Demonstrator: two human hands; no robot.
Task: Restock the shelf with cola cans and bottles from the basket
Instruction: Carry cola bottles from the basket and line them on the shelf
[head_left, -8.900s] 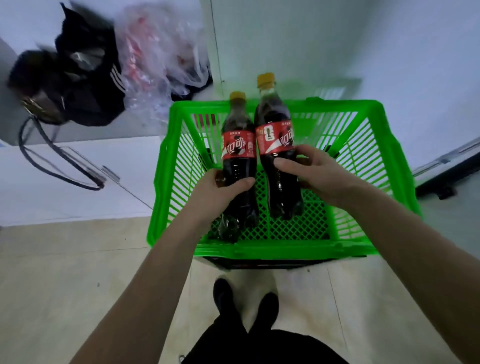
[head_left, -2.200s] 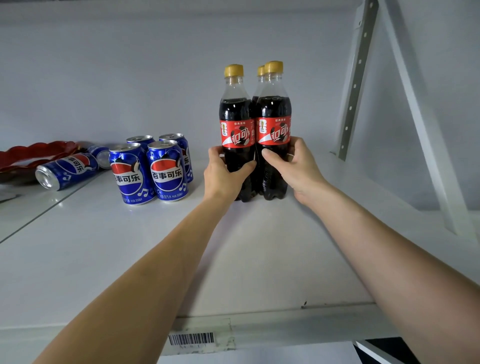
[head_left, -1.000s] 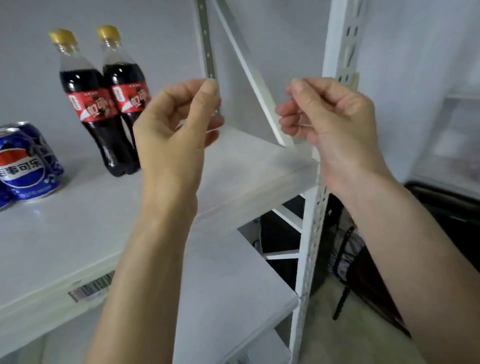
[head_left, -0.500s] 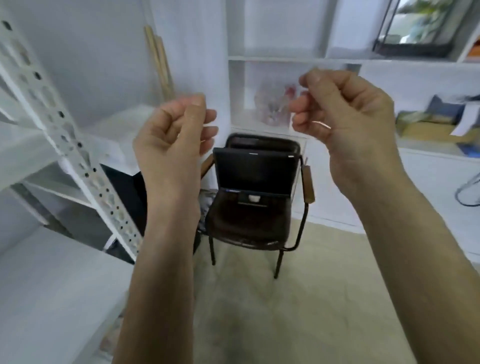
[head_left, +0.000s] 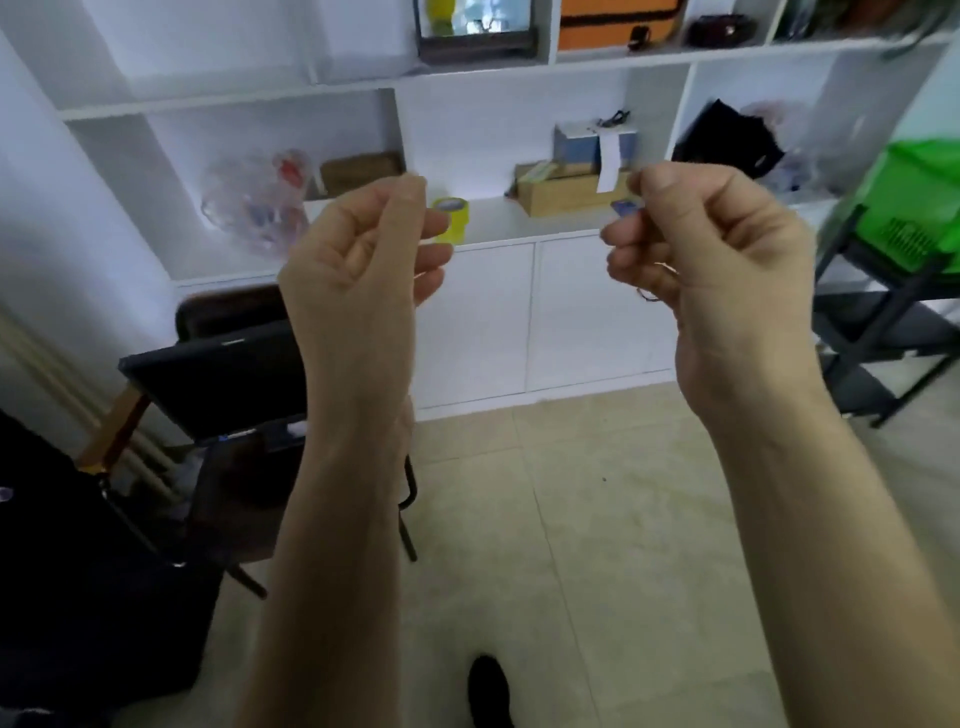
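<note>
My left hand (head_left: 363, 260) and my right hand (head_left: 711, 249) are both raised in front of me at chest height, a wide gap between them. On each, the fingers are curled in toward the palm and hold nothing. The green plastic basket (head_left: 922, 202) shows at the far right edge, resting on a black rack (head_left: 878, 332); its contents are hidden. The restocked shelf, the cola bottles and the cans are out of view.
A white wall unit (head_left: 519, 312) with open cubbies and cabinet doors fills the back, holding boxes, a yellow tape roll (head_left: 454, 218) and bags. A dark chair (head_left: 223, 395) stands at the left. Beige floor tiles lie below; my shoe (head_left: 488, 691) shows.
I set both bottles on the shelf and let go. My view has since swung right, from the shelf past the chair to the wall unit and basket; my empty hands stayed raised.
</note>
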